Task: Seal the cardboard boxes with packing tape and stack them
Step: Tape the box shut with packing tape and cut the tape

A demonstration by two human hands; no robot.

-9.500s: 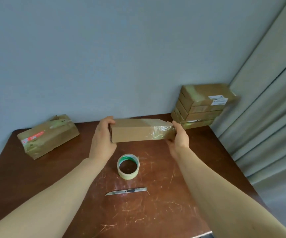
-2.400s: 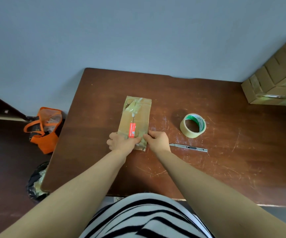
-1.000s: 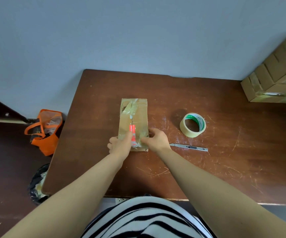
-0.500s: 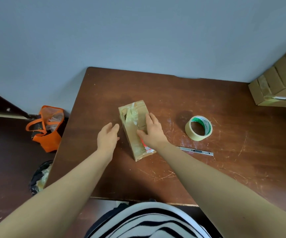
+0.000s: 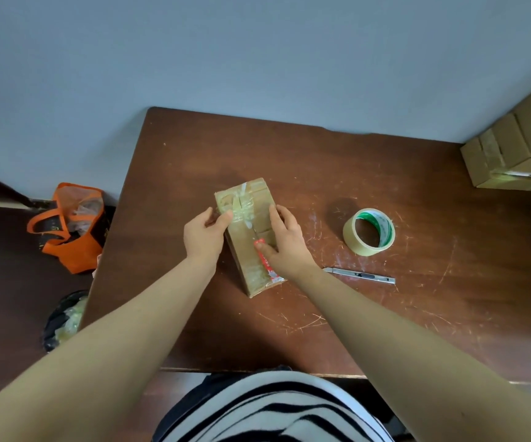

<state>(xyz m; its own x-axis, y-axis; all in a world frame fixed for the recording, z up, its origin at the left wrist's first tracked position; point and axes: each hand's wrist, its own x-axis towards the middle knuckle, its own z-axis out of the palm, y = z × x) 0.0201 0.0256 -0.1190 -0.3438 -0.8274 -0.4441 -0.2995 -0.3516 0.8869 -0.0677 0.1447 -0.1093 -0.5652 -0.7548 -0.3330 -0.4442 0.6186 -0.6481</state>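
A small cardboard box (image 5: 245, 250) with crumpled clear tape and a red label lies lengthwise on the brown table (image 5: 417, 314). My left hand (image 5: 205, 232) holds its far left edge, thumb on the tape and fingers curled down the side. My right hand (image 5: 284, 240) rests on the box's right side with fingers stretched along the top and the thumb by the red label. A roll of packing tape (image 5: 369, 231) stands to the right, apart from both hands. A stack of sealed boxes (image 5: 512, 157) sits at the table's far right corner.
A slim utility knife (image 5: 361, 275) lies on the table right of my right wrist. Off the table's left edge, on the floor, are an orange bag (image 5: 73, 228) and a bin with a black liner (image 5: 63, 320). A grey wall runs behind the table.
My left hand, which hovered open beside the box, has moved onto its far left edge with the thumb on the tape. My right hand stays on the box.
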